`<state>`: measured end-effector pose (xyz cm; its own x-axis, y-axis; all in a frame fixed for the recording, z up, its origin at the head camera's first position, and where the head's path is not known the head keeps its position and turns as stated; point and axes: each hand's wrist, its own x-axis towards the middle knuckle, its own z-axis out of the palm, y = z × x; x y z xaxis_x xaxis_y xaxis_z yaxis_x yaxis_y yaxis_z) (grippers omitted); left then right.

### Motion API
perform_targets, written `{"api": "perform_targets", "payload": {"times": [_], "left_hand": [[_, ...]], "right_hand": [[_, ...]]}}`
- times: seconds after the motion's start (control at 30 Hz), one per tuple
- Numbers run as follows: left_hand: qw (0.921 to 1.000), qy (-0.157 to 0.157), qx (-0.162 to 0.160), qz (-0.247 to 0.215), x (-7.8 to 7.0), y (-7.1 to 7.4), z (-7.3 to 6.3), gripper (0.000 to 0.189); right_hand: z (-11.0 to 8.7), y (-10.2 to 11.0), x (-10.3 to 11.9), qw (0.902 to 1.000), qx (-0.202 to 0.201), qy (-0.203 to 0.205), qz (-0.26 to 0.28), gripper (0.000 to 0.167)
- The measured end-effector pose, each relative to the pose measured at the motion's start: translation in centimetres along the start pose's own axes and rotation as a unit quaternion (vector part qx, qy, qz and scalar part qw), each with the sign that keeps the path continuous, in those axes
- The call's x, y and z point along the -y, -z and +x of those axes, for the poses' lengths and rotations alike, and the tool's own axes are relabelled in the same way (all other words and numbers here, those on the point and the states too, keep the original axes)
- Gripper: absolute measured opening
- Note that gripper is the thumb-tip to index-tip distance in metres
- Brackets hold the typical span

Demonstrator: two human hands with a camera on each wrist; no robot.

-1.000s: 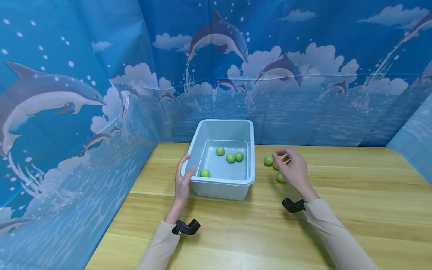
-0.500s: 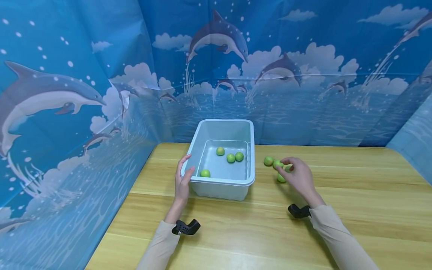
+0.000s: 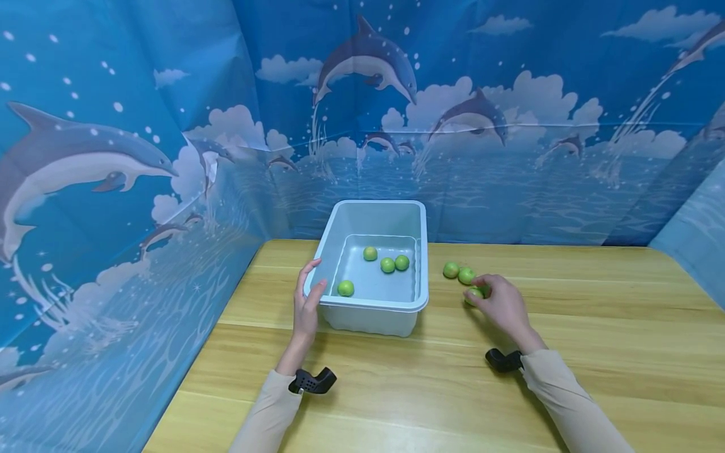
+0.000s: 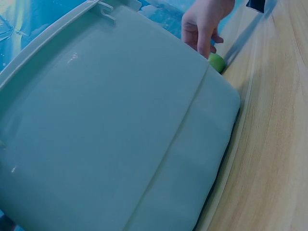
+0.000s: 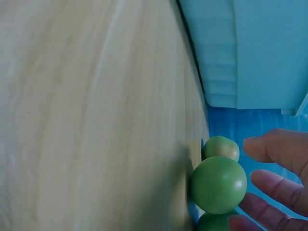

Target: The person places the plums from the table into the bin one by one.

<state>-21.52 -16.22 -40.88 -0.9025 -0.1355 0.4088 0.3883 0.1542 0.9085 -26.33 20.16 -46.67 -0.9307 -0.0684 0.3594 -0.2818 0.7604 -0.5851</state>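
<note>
My left hand (image 3: 306,308) grips the front left corner of a pale blue plastic bin (image 3: 374,304), thumb over the rim. Several small round green fruits lie on its floor, one fruit (image 3: 345,288) close to that hand. To the bin's right, my right hand (image 3: 503,305) reaches down over a cluster of similar fruits. Its thumb and fingers are spread about the nearest green fruit (image 5: 219,185), with a gap at the thumb in the right wrist view. Behind it sits another fruit (image 5: 222,147); a third (image 5: 216,221) is partly hidden. The left wrist view mostly shows the bin's outer wall (image 4: 110,115).
The bin stands on a wooden table (image 3: 396,390), near its back edge. A blue dolphin-print sheet (image 3: 351,170) hangs behind and along the left side. Two more fruits sit at the cluster's far end, one fruit (image 3: 450,270) nearest the bin.
My right hand has moved right and toward me, lowering onto the nearest fruit of the cluster. The front fruit in the bin has rolled slightly backward. My left hand has stayed on the rim.
</note>
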Motion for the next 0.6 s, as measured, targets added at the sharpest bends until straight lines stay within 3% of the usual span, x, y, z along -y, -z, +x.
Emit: {"api": "perform_targets", "payload": {"times": [0.6], "left_hand": [[1.0, -0.001, -0.002, -0.002, 0.2, 0.0, 0.05, 0.044]], "right_hand": [[-0.46, -0.55, -0.35, 0.9996, 0.025, 0.003, -0.011, 0.031]]}}
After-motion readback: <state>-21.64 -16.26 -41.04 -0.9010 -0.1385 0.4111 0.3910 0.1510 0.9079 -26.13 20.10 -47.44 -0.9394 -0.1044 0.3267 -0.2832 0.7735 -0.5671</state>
